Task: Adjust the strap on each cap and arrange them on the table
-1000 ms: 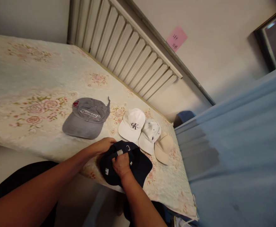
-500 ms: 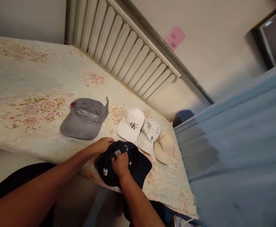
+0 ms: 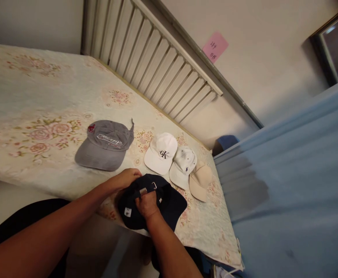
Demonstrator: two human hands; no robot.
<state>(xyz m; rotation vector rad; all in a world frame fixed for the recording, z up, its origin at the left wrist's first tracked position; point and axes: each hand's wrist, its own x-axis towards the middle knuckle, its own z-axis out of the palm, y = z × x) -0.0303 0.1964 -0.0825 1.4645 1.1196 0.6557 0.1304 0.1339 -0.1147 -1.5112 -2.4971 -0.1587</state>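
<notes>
A dark navy cap (image 3: 171, 202) lies at the near edge of a flowered mattress (image 3: 41, 100), its back strap and metal buckle (image 3: 143, 190) turned up toward me. My left hand (image 3: 125, 178) grips the cap's rear edge from the left. My right hand (image 3: 147, 202) rests on the crown with its fingers pinched on the strap by the buckle. A small white label shows on the cap's near side.
Beyond it lie a grey cap (image 3: 105, 144), a white cap with black letters (image 3: 161, 153), a second white cap (image 3: 183, 166) and a beige cap (image 3: 200, 180). A slatted headboard (image 3: 157, 58) lines the wall. Blue fabric (image 3: 296, 185) fills the right.
The navy cap has turned slightly in my hands, so its white label shows more on the near side. My right fingers have shifted along the strap. The other caps have not moved.
</notes>
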